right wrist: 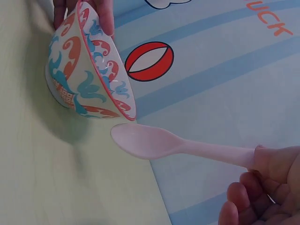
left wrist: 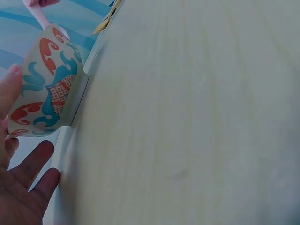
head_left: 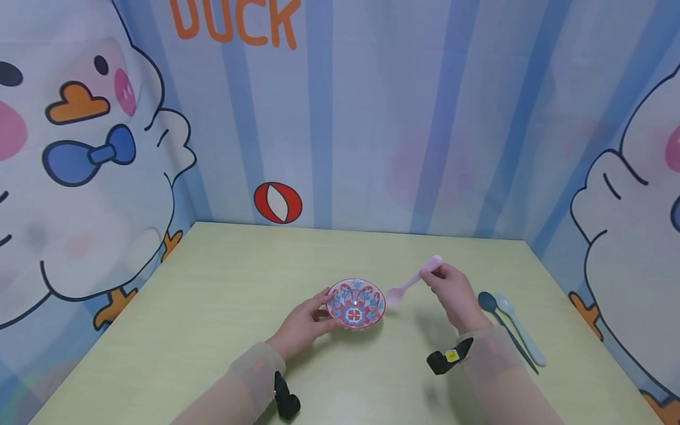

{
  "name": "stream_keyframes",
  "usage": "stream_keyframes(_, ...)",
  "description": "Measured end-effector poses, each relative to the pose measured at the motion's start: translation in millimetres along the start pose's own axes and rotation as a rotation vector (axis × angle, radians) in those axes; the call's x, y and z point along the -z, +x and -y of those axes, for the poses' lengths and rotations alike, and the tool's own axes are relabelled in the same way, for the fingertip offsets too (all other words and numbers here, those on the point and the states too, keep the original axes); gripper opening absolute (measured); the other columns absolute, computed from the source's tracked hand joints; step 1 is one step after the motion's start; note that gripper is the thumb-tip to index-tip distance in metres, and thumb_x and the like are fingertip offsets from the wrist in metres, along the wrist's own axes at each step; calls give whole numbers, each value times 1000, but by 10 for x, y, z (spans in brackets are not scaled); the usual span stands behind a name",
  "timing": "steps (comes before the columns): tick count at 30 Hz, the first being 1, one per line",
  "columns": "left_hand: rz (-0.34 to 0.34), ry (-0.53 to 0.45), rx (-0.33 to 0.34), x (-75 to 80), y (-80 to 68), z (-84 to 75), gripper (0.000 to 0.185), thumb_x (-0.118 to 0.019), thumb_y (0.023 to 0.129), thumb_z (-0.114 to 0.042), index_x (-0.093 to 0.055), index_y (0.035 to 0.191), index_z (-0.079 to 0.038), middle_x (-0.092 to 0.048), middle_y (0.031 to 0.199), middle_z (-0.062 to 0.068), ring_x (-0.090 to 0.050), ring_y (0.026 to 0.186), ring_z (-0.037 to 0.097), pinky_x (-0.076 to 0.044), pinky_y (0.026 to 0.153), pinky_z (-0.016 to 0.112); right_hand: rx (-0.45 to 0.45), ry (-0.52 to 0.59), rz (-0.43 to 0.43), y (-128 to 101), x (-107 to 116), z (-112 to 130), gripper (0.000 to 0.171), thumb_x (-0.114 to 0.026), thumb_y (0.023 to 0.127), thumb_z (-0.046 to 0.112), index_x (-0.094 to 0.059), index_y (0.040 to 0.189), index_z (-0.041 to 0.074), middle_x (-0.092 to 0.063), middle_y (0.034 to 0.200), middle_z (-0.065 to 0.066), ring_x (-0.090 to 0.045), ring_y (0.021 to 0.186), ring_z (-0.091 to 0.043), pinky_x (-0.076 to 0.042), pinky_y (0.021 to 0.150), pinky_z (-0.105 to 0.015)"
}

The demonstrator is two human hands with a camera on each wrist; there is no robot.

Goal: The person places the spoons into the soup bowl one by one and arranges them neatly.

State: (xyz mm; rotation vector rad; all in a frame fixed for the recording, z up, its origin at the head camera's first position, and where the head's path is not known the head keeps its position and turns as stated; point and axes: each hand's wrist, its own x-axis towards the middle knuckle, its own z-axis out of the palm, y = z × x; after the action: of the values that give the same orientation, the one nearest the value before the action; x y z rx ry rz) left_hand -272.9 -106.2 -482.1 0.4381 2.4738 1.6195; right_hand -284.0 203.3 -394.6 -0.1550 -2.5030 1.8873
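My left hand (head_left: 305, 323) grips the left side of a small patterned bowl (head_left: 356, 304), thumb and fingers at its rim. Red and blue motifs cover the bowl (right wrist: 77, 70) inside and out; I cannot tell whether its base touches the table. Between thumb and fingers, my right hand (head_left: 455, 297) pinches the handle end of a pink spoon (head_left: 411, 282). The spoon's head (right wrist: 145, 140) points left, close to the bowl's right rim, with a small gap between them in the right wrist view.
Right of my right hand, a dark teal spoon (head_left: 487, 302) and a pale blue spoon (head_left: 523, 333) lie side by side on the light wooden table (head_left: 255, 260). A striped cloth backdrop (head_left: 361, 118) with cartoon ducks stands behind the table and along both sides.
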Motion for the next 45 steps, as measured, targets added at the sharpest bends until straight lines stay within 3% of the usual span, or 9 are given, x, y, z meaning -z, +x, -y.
stream_keyframes(8, -2, -1, -17, -10, 5, 9, 70, -75, 83, -36, -46, 144, -16, -30, 155, -8, -57, 114, 20, -50, 91, 34, 63, -1, 26, 113, -35, 167, 36, -53, 100, 23, -52, 124, -4, -56, 122, -19, -54, 112, -31, -40, 103, -46)
stream_keyframes(19, -1, -6, 3, -6, 0, -18, 69, -75, 84, -36, -46, 145, -18, -28, 155, -10, -56, 115, 19, -50, 92, 34, 103, 22, -23, 271, -147, 436, 37, -53, 100, 24, -53, 129, 2, -55, 122, -16, -55, 108, -28, -42, 102, -41)
stream_keyframes(28, -9, -8, 8, 3, -8, -34, 70, -75, 83, -36, -46, 144, -18, -28, 156, -10, -56, 114, 19, -50, 91, 33, 176, 72, 34, 416, -376, 519, 33, -57, 98, 13, -53, 127, -2, -61, 104, -16, -62, 91, -21, -49, 93, -41)
stream_keyframes(38, -16, 2, -40, 7, -10, -25, 69, -75, 84, -31, -46, 144, -13, -30, 155, -4, -58, 113, 22, -49, 92, 35, 132, 120, 119, 523, -669, 460, 33, -58, 97, 11, -49, 126, -2, -61, 98, -13, -62, 83, -17, -49, 91, -42)
stream_keyframes(45, -6, 7, -9, -4, -15, -40, 69, -74, 84, -34, -45, 145, -18, -28, 156, -9, -56, 115, 20, -50, 90, 32, 140, 88, 206, 560, -838, 383, 29, -57, 97, 9, -52, 124, -2, -62, 99, -13, -62, 84, -18, -50, 89, -41)
